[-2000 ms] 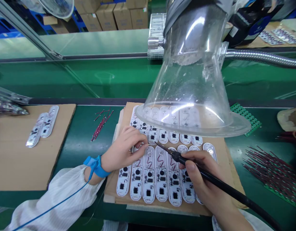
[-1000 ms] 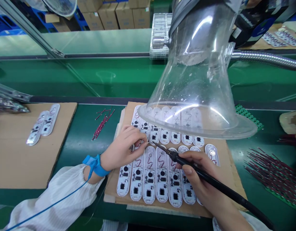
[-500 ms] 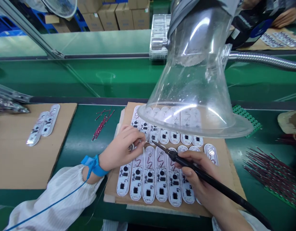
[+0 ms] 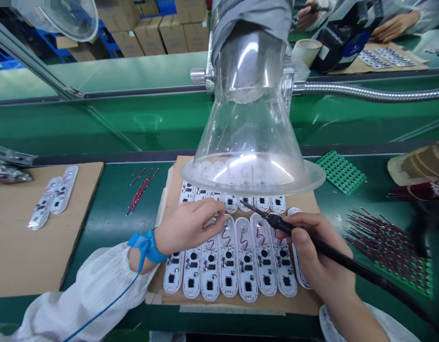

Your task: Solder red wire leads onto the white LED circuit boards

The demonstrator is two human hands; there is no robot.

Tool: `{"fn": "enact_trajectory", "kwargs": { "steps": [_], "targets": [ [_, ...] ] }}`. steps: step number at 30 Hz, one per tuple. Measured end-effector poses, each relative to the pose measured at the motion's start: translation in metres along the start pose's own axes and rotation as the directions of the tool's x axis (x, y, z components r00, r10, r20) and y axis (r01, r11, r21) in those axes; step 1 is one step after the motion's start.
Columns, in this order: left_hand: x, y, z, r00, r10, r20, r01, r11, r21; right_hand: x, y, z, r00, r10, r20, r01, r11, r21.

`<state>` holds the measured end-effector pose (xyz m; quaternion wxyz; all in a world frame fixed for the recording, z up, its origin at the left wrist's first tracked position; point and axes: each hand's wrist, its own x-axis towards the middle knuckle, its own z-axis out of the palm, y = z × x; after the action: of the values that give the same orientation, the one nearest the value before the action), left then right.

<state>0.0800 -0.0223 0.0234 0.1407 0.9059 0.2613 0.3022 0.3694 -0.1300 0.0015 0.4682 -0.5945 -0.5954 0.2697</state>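
My right hand (image 4: 319, 251) grips a black soldering iron (image 4: 298, 235) like a pen. Its tip is over the lower ends of the back row of circuit boards. My left hand (image 4: 194, 223), a blue wrist strap (image 4: 147, 246) behind it, has thumb and forefinger pinched on a thin strand of solder wire, mostly hidden by the fingers. It hovers above the front row of long white rounded circuit boards (image 4: 228, 270), several of which carry a metal disc and dark red wires. The boards lie on a cardboard sheet (image 4: 305, 299).
A clear fume hood (image 4: 255, 137) on a flexible metal arm (image 4: 369, 92) hangs over the back row. Red wires (image 4: 143, 192) lie left; wired green boards (image 4: 394, 251) and a green panel (image 4: 341, 172) lie right. Cardboard at left (image 4: 13, 242) bears two boards. Across the bench, a person's hand (image 4: 396, 27) shows.
The view has shifted, with the hood now further left in it. The iron's tip has drawn away to the right from my left fingers, which stay pinched.
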Motion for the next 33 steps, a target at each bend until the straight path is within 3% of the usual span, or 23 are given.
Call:
{"fn": "enact_trajectory", "kwargs": {
  "steps": [10, 33],
  "targets": [
    [-0.004, -0.003, 0.003, 0.999, 0.001, 0.046, 0.0, 1.0, -0.008, 0.005, -0.009, 0.001, 0.993, -0.089, 0.074, 0.093, 0.994, -0.056],
    [-0.004, -0.004, 0.001, 0.995, -0.047, 0.084, 0.048, 0.999, -0.002, 0.01, -0.009, 0.005, 0.991, -0.072, 0.114, 0.075, 0.997, -0.023]
  ]
}}
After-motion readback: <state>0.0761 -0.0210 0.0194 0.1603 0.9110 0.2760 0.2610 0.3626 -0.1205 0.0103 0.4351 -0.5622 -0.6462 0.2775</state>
